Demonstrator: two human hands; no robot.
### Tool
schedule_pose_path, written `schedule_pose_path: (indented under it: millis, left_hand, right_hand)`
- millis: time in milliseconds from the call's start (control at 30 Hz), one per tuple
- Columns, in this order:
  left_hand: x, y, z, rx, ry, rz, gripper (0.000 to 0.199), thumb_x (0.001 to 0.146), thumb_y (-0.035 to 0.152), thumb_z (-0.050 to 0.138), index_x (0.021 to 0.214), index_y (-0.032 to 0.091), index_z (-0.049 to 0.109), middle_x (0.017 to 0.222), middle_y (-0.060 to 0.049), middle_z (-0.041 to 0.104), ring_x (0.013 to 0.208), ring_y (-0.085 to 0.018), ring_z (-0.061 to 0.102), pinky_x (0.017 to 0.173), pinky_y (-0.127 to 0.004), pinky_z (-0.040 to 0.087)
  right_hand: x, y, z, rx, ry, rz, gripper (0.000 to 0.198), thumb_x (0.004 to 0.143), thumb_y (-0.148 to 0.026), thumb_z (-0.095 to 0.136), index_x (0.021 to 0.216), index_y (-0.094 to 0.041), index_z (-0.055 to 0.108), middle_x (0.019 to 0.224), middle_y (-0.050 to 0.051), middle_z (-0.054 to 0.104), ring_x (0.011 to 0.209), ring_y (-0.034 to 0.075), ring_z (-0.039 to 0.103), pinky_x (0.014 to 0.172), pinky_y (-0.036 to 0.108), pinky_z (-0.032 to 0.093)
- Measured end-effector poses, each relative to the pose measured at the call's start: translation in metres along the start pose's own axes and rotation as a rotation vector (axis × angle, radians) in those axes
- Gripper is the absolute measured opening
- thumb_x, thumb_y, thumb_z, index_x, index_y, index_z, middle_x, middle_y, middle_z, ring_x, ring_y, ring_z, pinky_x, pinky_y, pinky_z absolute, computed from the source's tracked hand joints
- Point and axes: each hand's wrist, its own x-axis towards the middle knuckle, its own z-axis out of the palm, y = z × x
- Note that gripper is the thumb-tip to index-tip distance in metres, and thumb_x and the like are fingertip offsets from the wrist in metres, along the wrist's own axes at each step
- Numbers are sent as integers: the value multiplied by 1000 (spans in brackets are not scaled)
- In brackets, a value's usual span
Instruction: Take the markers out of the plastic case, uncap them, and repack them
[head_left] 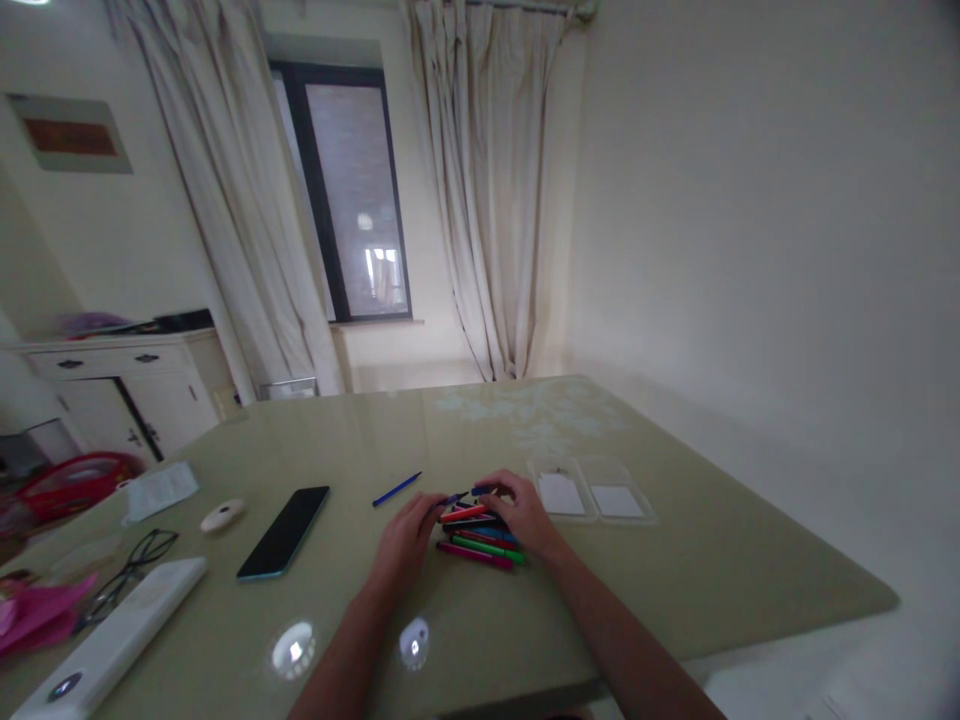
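My left hand (411, 530) is closed on a dark blue marker (454, 499), its bare tip pointing right. Facing it, my right hand (523, 512) pinches a small blue marker cap (481, 490). A narrow gap shows between tip and cap. Below and between both hands lies a heap of colored markers, among them an orange one (463, 514), a green one (487, 547) and a magenta one (474, 556). My fingers hide part of the heap. Apart from it, a blue marker (397, 489) lies beyond my left hand.
An open clear plastic case (628, 503) with white cards lies behind my right hand. Leftward on the table (360, 620) are a black phone (285, 533), a white rounded object (223, 515), eyeglasses (129, 570) and a long white device (112, 640). A wall borders the right side.
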Motion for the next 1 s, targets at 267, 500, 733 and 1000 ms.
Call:
schedule_pose_path:
  millis: [267,500,733,1000]
  left_hand:
    - [0,-5,3,5,37,6,28,98,36,48,115,26,68,112,-4,74,105,-21,69,95,-34,55]
    - [1,-7,6,49,79,29,26,98,35,49,114,27,67,111,-5,73,106,-22,69,96,-36,55]
    - [3,-19,-1,220,113,-52,24,95,34,53,112,25,68,112,-6,75,107,-24,69,99,-39,52]
    - [1,-43,-28,444,178,-332,22,92,33,57,96,22,75,113,-12,71,112,-35,62,97,-50,48]
  right_hand:
    - [-1,-2,1,93,3,44,17,82,-32,74,95,-20,73,93,6,76,89,22,71,85,37,57]
    - [0,-3,2,304,0,59,33,82,-42,77,107,-22,67,99,7,76,94,23,73,88,39,59]
    - [0,3,4,307,37,63,32,86,-45,71,109,-22,64,100,8,75,94,23,74,88,41,60]
    - [2,7,3,196,117,93,30,82,-45,74,96,-21,63,93,9,75,88,25,74,81,40,60]
